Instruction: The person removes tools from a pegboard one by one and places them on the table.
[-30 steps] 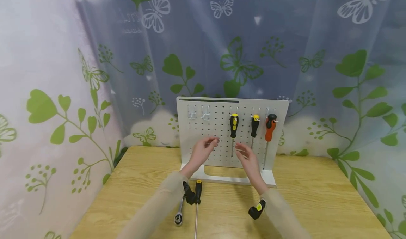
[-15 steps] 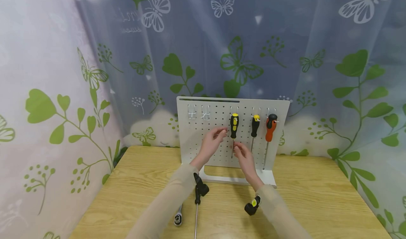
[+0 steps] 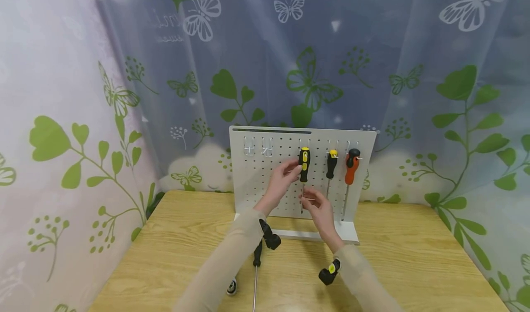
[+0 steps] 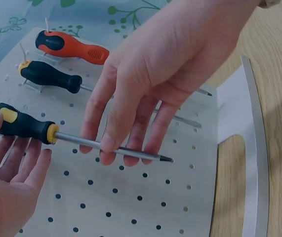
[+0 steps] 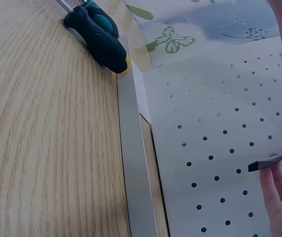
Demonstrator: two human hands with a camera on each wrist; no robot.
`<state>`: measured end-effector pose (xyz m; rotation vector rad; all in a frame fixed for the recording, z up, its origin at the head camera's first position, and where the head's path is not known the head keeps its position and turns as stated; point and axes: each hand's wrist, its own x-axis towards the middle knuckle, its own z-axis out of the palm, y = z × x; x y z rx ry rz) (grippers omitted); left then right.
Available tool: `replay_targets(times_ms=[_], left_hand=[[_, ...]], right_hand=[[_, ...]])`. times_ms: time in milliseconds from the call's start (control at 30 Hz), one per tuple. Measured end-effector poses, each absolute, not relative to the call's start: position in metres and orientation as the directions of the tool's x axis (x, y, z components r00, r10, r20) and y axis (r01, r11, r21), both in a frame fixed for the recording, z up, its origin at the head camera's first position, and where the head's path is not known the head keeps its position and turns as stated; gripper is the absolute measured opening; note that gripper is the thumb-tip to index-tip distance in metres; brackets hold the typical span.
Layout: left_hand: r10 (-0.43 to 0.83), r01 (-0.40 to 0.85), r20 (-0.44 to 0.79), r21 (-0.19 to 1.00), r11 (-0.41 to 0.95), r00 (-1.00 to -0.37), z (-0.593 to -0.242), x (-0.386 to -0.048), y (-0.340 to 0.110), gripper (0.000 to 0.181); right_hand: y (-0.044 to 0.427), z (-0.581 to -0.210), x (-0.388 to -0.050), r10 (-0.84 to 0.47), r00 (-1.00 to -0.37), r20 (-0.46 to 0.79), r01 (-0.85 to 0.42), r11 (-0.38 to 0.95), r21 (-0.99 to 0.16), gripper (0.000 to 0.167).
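Observation:
A black-and-yellow screwdriver (image 3: 304,164) hangs upright at the white pegboard (image 3: 265,178), a hook prong showing at its handle's top. My left hand (image 3: 279,184) holds the handle from the left, thumb on the front and fingers bent behind it, as the left wrist view shows. Lower down, my right hand (image 3: 320,211) pinches the steel shaft (image 4: 81,141) between thumb and fingers. The dark flat tip (image 5: 261,164) sticks out past the right fingers in the right wrist view. To the right hang another black-and-yellow screwdriver (image 3: 331,164) and an orange-and-black screwdriver (image 3: 352,167).
Two clear hooks (image 3: 250,147) sit at the board's upper left. A long black screwdriver (image 3: 257,259) lies on the wooden table (image 3: 178,238) under my left forearm. Beside it is a ratchet wrench (image 3: 232,286), mostly hidden by the sleeve. A patterned curtain (image 3: 248,40) stands behind.
My left hand has moved right and up from in front of the board onto the handle. The right hand has closed in on the shaft, and the screwdriver's tip sits slightly lower.

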<state>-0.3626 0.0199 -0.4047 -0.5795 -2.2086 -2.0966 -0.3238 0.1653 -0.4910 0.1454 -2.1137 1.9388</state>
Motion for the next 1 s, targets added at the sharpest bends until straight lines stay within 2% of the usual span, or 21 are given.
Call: replay_targets(times_ms=[267, 600, 900, 1000], left_hand=[[0.19, 0.252, 0.254, 0.967, -0.035, -0.948, -0.403, -0.364, 0.027, 0.038], [0.204, 0.264, 0.265, 0.964, -0.029, -0.943, -0.404, -0.359, 0.026, 0.038], [0.218, 0.244, 0.246, 0.969, -0.038, -0.944, -0.403, -0.35, 0.023, 0.04], [0.221, 0.238, 0.238, 0.971, -0.025, -0.946, -0.392, -0.337, 0.022, 0.04]], right_hand=[[0.164, -0.488, -0.322, 0.11, -0.957, 0.267, -0.253, 0.126, -0.959, 0.033], [0.164, -0.492, -0.317, 0.137, -0.941, 0.31, -0.287, 0.161, -0.944, 0.028], [0.163, -0.488, -0.3, 0.112, -0.945, 0.308, -0.3, 0.083, -0.95, 0.03], [0.161, -0.472, -0.286, 0.087, -0.952, 0.294, -0.289, 0.066, -0.955, 0.031]])
